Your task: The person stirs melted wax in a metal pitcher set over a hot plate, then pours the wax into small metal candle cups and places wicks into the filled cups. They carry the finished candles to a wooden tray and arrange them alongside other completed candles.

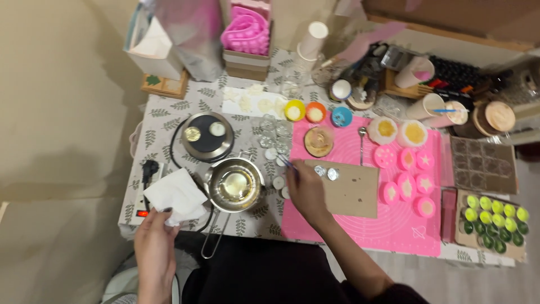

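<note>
One head-worn camera looks steeply down from above at the table (169, 112), its far edge toward twelve o'clock.

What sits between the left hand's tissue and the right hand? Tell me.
In the head view, a steel pot of pale liquid stands between the white tissue in the left hand and the right hand.
</note>
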